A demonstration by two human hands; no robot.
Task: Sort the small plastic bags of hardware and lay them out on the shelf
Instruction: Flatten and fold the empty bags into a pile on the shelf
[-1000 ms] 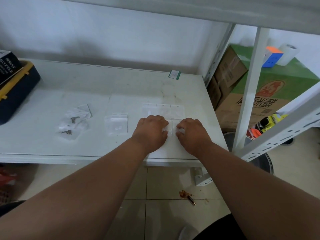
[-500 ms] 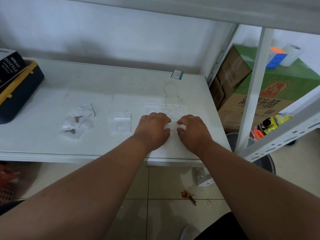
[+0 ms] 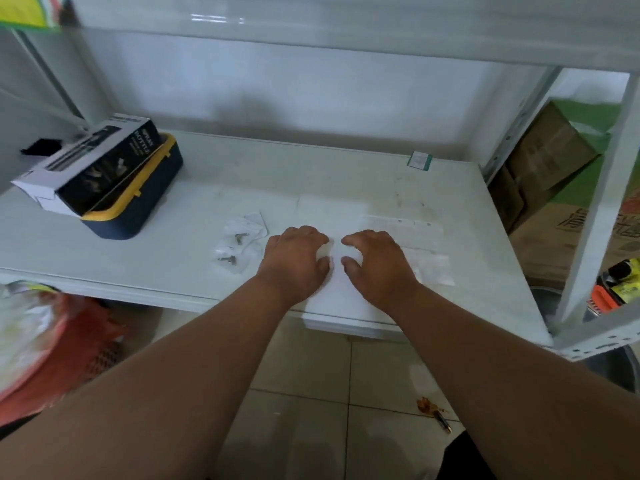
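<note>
My left hand (image 3: pixel 294 261) and my right hand (image 3: pixel 377 265) lie side by side near the front of the white shelf (image 3: pixel 311 174), fingers bent and thumbs turned inward. A small clear plastic bag (image 3: pixel 334 252) sits between them, and each hand pinches one side of it. Most of that bag is hidden or washed out. To the right lie flat, clear bags in a row (image 3: pixel 405 228), with more (image 3: pixel 431 270) in front of them. On the left is a loose pile of bags holding screws (image 3: pixel 239 245).
A navy and yellow case (image 3: pixel 138 206) with a black and white box (image 3: pixel 93 164) on top stands at the shelf's left. A small green label (image 3: pixel 419 160) lies at the back right. Cardboard boxes (image 3: pixel 550 157) stand beyond the right upright (image 3: pixel 602 202). A red basket (image 3: pixel 69 344) sits below left.
Both hands have left the laid-out bags on the right and moved left to the single bag beside them. The camera has swung left, bringing the case and box into view.
</note>
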